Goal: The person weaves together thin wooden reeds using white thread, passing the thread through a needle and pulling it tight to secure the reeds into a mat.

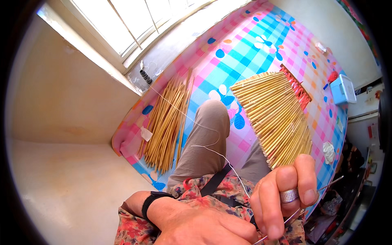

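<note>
My right hand (pixel 286 196), with a wide silver ring, is closed in front of my lap at the lower right. It pinches a thin needle (pixel 334 181) whose end sticks out past the fingers. White thread (pixel 230 165) runs down to this hand. My left hand (pixel 204 226), a black band on its wrist, is bent low in the middle; its fingertips are hidden or cut off by the lower edge. Just beyond the right hand, a fan-shaped panel of straw-coloured stalks (pixel 277 118) spreads out over my leg, with red lacing (pixel 297 87) along a brown strip at its far right edge.
Loose stalks (pixel 168 122) lie in a pile at left, a white scrap (pixel 146 134) on them. A dark thread spool (pixel 145 76) stands by the window. The checked sheet (pixel 245 61) also carries a blue box (pixel 342 90), red yarn (pixel 332 76) and a crumpled white cloth (pixel 328 152).
</note>
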Demonstrator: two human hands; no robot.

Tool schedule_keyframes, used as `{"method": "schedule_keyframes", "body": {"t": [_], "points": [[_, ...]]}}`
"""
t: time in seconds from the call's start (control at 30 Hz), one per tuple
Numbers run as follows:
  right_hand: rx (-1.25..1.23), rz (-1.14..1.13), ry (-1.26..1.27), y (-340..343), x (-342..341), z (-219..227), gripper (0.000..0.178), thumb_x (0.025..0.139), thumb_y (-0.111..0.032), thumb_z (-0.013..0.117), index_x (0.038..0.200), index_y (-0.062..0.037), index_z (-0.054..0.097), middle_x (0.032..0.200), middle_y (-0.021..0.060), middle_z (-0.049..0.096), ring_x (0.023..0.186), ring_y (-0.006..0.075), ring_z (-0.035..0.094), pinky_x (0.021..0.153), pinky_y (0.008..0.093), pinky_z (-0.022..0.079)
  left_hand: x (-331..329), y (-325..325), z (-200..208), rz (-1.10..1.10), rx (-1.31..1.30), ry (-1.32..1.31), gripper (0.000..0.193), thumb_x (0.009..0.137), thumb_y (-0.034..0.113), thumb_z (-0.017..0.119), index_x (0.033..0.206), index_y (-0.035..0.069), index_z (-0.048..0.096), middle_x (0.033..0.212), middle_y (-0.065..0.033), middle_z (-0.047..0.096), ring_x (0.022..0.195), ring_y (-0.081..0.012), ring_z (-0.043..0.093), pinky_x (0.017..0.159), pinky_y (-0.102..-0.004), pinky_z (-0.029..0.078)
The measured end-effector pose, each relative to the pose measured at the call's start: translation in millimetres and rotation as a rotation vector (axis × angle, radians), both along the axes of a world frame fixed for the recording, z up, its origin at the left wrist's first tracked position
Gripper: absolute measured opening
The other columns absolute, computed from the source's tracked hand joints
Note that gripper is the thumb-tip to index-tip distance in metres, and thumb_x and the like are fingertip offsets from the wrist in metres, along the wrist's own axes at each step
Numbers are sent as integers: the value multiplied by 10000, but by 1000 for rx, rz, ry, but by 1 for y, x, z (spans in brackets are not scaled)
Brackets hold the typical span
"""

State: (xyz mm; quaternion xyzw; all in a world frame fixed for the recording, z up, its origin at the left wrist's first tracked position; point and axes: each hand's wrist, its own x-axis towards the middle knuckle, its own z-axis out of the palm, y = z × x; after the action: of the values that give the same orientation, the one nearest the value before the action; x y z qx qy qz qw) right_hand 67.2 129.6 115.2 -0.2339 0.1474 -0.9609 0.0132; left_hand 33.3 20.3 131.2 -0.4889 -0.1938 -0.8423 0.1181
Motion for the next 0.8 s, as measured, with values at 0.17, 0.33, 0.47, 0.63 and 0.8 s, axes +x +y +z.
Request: {"method": "schedule_keyframes", "body": {"t": [0.17, 0.33, 0.47, 0.63, 0.8], "points": [[-56, 126, -28, -6, -2, 13, 86, 857, -5, 553, 850, 12, 469, 726, 91, 449, 601, 209, 542, 508, 254, 427, 1, -5, 4, -160, -39, 4, 279, 911, 149, 491, 708, -12, 594, 644, -107, 564, 456, -153, 435, 440, -284, 330], [-25, 54, -87, 0, 9, -10, 78, 878, -33, 552, 928, -10, 497, 757, 81, 513, 637, 183, 518, 532, 291, 420, -33, -20, -29, -498, -332, 213, 128, 860, 34, 525, 787, -63, 565, 694, -139, 532, 538, -222, 479, 514, -339, 394], [121, -8, -240, 3, 1, -26, 114, 921, -132, 513, 880, -43, 454, 692, 49, 443, 525, 126, 467, 429, 241, 381, -24, -23, -29, -376, -377, -19, 133, 859, 15, 520, 765, -75, 544, 679, -146, 516, 525, -262, 474, 514, -361, 400], [18, 57, -9, 4, 3, -8, 124, 910, -86, 521, 952, 19, 471, 746, 83, 477, 607, 162, 501, 519, 280, 382, -18, -4, -6, -354, -191, 72, 204, 865, 56, 506, 700, -40, 575, 653, -130, 541, 472, -191, 434, 457, -312, 329], [-100, 20, -138, -4, 19, 20, 86, 828, 12, 593, 796, 28, 515, 708, 96, 485, 555, 162, 503, 472, 236, 410, 5, -3, 13, -274, -155, 16, 154, 801, 0, 520, 663, -16, 587, 617, -106, 541, 450, -152, 416, 432, -280, 299]]}}
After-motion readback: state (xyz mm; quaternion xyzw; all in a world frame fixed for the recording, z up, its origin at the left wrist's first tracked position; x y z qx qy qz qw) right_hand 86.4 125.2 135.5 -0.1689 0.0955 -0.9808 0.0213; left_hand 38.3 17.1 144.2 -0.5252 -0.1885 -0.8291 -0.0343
